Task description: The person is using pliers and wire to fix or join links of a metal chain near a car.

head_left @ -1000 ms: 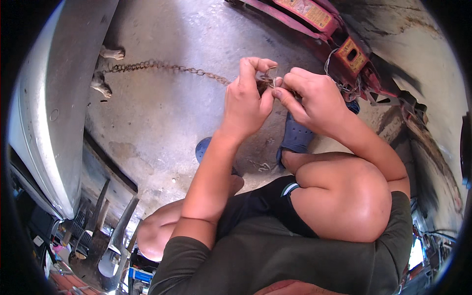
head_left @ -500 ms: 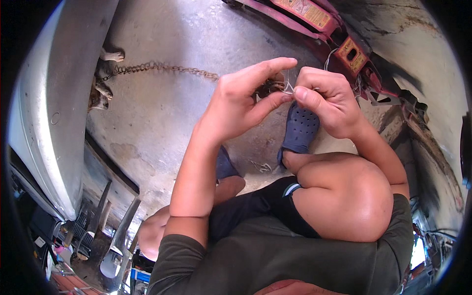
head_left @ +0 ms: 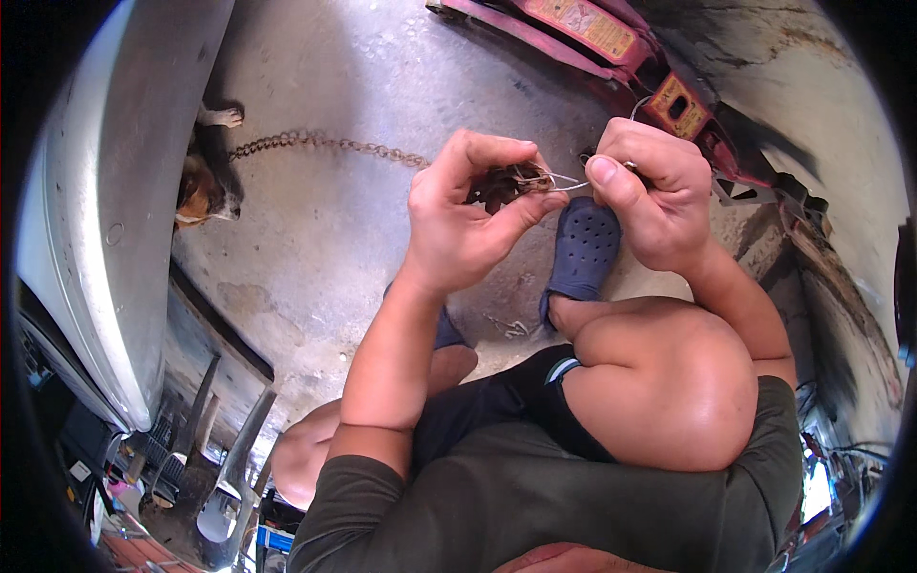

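My left hand [head_left: 458, 215] grips a bunched rusty chain end [head_left: 501, 183], with thin silver wire [head_left: 571, 184] looped through it at my fingertips. My right hand [head_left: 659, 196], closed in a pinch, holds the wire just to the right. From the left hand the rusty chain [head_left: 334, 141] runs leftward across the concrete floor [head_left: 306, 229] toward a brown, black and white dog [head_left: 199, 191], partly hidden by a silver panel. Beneath my hands is my blue perforated clog [head_left: 583, 248]; the other shoe is mostly hidden behind my left arm.
A red metal floor jack [head_left: 678, 105] lies at upper right beside a stained pale wall [head_left: 836, 134]. A large silver curved panel [head_left: 115, 220] fills the left side. Metal pieces [head_left: 229, 477] and clutter sit at lower left. A small bit of wire [head_left: 516, 327] lies near my foot.
My left hand has shifted and closed more around the chain end. My right hand has moved slightly right, the wire stretched between. More of the dog's head now shows at left.
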A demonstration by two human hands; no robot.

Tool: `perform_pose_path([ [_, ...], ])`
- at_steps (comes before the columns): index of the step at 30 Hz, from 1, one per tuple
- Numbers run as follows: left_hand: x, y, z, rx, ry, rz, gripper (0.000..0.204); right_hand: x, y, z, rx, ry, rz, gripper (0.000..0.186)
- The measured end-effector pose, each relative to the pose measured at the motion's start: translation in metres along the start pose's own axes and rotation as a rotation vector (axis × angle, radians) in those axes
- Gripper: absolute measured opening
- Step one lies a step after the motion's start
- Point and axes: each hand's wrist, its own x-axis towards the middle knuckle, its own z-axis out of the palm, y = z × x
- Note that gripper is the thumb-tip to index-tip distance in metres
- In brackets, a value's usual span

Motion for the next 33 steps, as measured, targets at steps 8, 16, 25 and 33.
perform_pose_path([
  [8, 0.004, 0.003, 0.020, -0.199, 0.233, -0.027, 0.040, 0.011, -0.001, 0.018, -0.065, 0.160, -0.178, 0.018],
  [16, 0.009, 0.002, 0.034, -0.195, 0.294, -0.126, 0.022, 0.001, 0.017, 0.033, 0.871, 0.030, 0.213, 0.029],
  [25, 0.023, 0.000, 0.051, -0.381, 0.460, -0.150, 0.021, 0.008, 0.013, 0.028, 0.237, 0.007, -0.155, 0.022],
  [33, 0.021, 0.012, 0.038, -0.597, 0.366, -0.261, 0.027, 0.015, 0.015, 0.026, 0.401, -0.123, -0.137, 0.025],
])
